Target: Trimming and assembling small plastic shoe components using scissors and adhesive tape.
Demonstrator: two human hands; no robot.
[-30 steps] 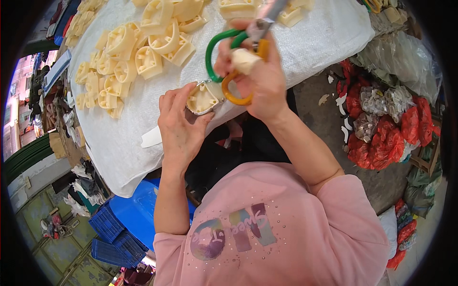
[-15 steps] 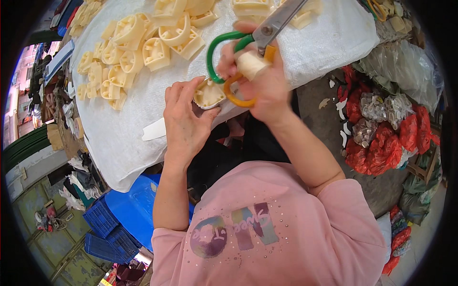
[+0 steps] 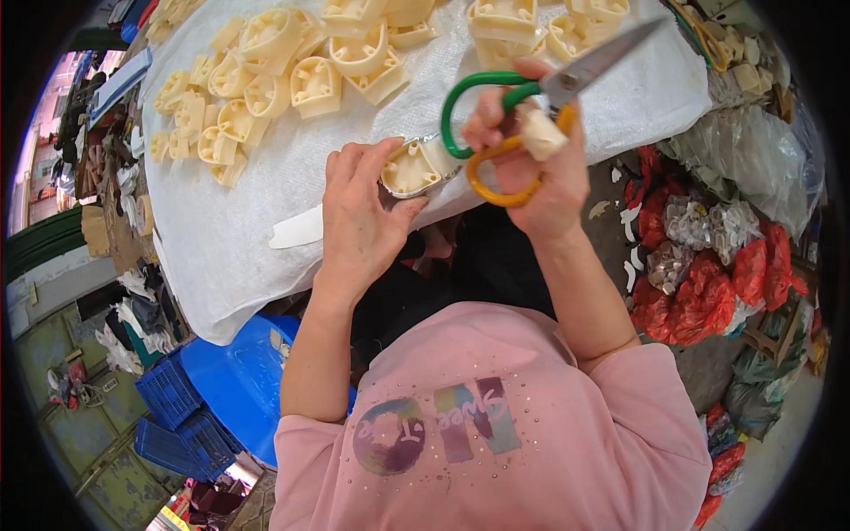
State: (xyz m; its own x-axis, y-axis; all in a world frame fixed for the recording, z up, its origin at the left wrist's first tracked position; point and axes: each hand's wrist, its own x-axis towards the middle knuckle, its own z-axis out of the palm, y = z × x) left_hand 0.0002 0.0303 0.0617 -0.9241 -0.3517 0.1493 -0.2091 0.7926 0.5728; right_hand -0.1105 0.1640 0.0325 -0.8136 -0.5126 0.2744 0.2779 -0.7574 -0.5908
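In the middle, my left hand point(image 3: 363, 208) grips a cream-coloured moulded plastic piece point(image 3: 413, 172) between thumb and fingers. The piece is hollow with small posts inside, and a thin silvery strip follows its rim. To the right of it, my right hand point(image 3: 553, 190) holds large scissors point(image 3: 560, 86) by one green and one orange handle loop. Their blades point up and right, away from the piece, and look closed. A pale wrap point(image 3: 542, 135) sits at my right thumb among the handles.
Many similar cream pieces point(image 3: 316, 87) lie on the white-covered work surface point(image 3: 620, 106). A white strip point(image 3: 297, 228) rests near its front edge. Down left stand a blue tub point(image 3: 239, 380) and blue crates point(image 3: 177, 398). Red plastic bags point(image 3: 704, 305) lie on the floor at right.
My right hand has moved the scissors to the right, away from the plastic piece. My left hand and the piece appear slightly farther right, and the whole view has shifted a little.
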